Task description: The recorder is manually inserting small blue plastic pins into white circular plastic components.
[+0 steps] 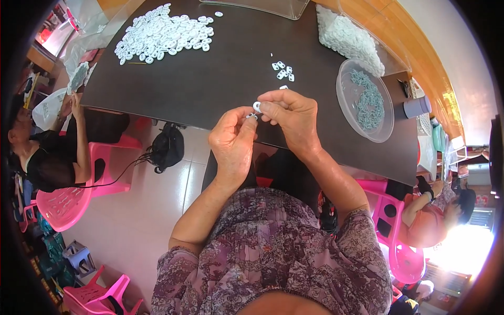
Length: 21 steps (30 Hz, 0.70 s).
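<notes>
Over the table's front edge my two hands meet, fingertips almost touching. My right hand (296,123) is closed in a pinch on a small white oval ring (256,106), which looks like plastic. Thumb and forefinger of my left hand (231,149) pinch a tiny white part (252,115) with a dark spot, partly covered by the fingers. Just beyond my right hand lie several small white pieces with holes (283,70). A large heap of white oval rings (163,35) spreads over the far left of the dark table (231,58).
At the right a round clear tray (342,102) holds small teal parts (368,100). Behind it are a bag of white pieces (346,39) and a grey-lidded cup (417,107). Pink chairs (65,202) and other people sit on both sides; a black bag (168,147) hangs at the table's edge.
</notes>
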Each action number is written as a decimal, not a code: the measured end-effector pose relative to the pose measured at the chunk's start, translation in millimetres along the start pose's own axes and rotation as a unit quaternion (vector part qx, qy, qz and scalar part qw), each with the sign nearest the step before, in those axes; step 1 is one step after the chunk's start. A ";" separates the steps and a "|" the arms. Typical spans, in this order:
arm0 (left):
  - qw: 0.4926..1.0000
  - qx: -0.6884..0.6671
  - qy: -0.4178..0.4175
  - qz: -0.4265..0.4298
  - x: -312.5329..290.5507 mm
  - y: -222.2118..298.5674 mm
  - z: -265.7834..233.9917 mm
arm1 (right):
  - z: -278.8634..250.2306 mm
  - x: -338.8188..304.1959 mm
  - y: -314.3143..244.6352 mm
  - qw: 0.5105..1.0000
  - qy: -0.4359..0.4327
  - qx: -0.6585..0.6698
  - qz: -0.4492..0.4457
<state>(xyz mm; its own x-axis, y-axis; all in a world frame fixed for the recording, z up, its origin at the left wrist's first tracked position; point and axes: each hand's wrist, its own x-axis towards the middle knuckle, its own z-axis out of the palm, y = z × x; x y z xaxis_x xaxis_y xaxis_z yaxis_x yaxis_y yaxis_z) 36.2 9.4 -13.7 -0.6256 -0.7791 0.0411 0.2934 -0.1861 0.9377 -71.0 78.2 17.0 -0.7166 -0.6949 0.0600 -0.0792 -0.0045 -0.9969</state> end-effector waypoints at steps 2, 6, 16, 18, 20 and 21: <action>1.000 -0.001 -0.002 0.000 0.4 -0.3 -0.2 | 1.7 -2.2 -1.4 1.000 0.006 -0.010 -0.005; 1.000 0.022 0.008 -0.003 1.3 1.1 2.2 | 2.7 -5.2 0.2 1.000 0.021 -0.005 -0.012; 1.000 0.014 -0.001 0.003 1.3 0.1 1.6 | 5.4 -10.0 2.5 0.999 0.022 -0.032 -0.037; 1.000 0.012 -0.005 0.004 1.3 -1.5 1.5 | 4.2 -9.7 4.9 0.999 0.017 -0.012 -0.034; 1.000 0.012 -0.006 0.004 1.5 -1.8 1.5 | 4.5 -10.1 2.9 0.999 0.014 -0.027 -0.033; 1.000 0.008 0.002 0.002 1.9 -1.1 2.3 | 4.8 -10.3 2.3 0.999 0.011 -0.042 -0.032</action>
<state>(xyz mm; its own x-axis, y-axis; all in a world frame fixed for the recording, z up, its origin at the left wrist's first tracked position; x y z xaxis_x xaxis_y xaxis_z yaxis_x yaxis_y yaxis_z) 33.0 9.5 -13.9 -0.6217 -0.7821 0.0431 0.2838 -0.1737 0.9430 -60.5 81.9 13.8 -0.7240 -0.6785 0.1247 -0.1812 0.0125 -0.9834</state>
